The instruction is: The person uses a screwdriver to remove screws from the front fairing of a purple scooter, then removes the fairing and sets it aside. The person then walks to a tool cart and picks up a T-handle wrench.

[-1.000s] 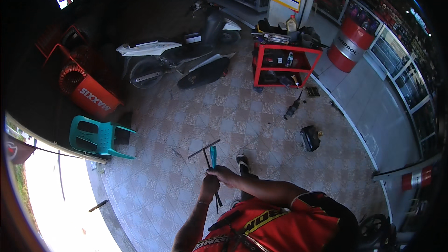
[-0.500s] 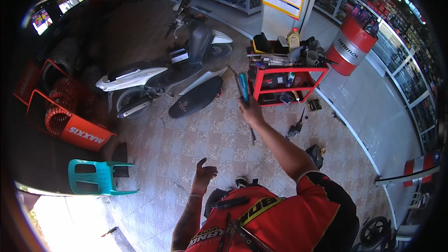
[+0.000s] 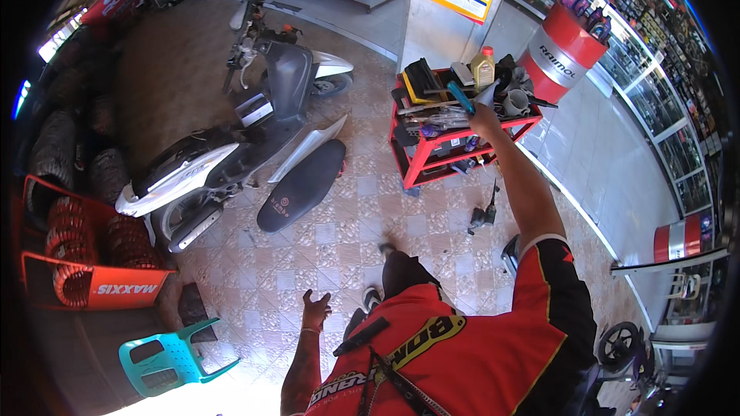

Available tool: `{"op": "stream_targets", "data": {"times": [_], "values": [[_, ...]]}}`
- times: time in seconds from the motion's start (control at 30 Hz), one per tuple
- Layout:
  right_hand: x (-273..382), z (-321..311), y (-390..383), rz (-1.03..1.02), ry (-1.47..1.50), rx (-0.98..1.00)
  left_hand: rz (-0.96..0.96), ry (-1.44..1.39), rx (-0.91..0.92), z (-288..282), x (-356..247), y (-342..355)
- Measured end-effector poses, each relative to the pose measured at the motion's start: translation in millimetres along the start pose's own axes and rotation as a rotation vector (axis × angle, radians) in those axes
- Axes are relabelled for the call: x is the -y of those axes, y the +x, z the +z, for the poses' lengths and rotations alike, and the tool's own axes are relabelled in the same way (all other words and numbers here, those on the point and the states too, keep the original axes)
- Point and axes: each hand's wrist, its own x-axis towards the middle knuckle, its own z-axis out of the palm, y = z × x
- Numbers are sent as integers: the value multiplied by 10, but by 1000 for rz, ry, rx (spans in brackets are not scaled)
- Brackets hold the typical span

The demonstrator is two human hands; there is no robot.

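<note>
Over the near edge of the red tool cart [image 3: 420, 162], my right hand [image 3: 484, 122] is closed on a teal-handled screwdriver [image 3: 461, 98]; its shaft cannot be made out against the cart. Loose tools [image 3: 443, 116], a yellow oil bottle [image 3: 483, 69] and a grey mug [image 3: 515, 102] crowd the cart's top around that hand. My left hand [image 3: 314, 312] hangs low in front of my body with its fingers apart, holding nothing. Farther left stands a scooter [image 3: 289, 85], and its black seat [image 3: 303, 186] lies on the tiled floor beside a white panel [image 3: 310, 148].
A red-and-white drum [image 3: 556, 54] stands behind the cart, beside glass display cases [image 3: 655, 100]. A dark power tool [image 3: 483, 217] lies on the floor right of centre. At left are a teal plastic chair [image 3: 171, 358] and an orange tyre rack [image 3: 116, 286].
My right hand has carried the screwdriver rightward and up, from over the open floor to the cart. The view has shifted closer to the cart. My left hand stays empty.
</note>
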Motion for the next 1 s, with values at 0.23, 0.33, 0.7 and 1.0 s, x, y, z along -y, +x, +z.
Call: {"op": "stream_targets", "data": {"times": [0.23, 0.33, 0.7, 1.0], "values": [[-199, 739, 1679, 142, 62, -5, -150, -199, -183, -54, -470, 605], [-341, 1023, 2123, 196, 130, 28, -212, -236, -272, -3, -658, 698], [-1499, 2247, 2976, 342, 344, 176, -191, -201, -286, 546, -2202, 1293], [-1589, 2245, 2751, 333, -178, 354, -245, 40, -314, 535, -2638, 1532]]}}
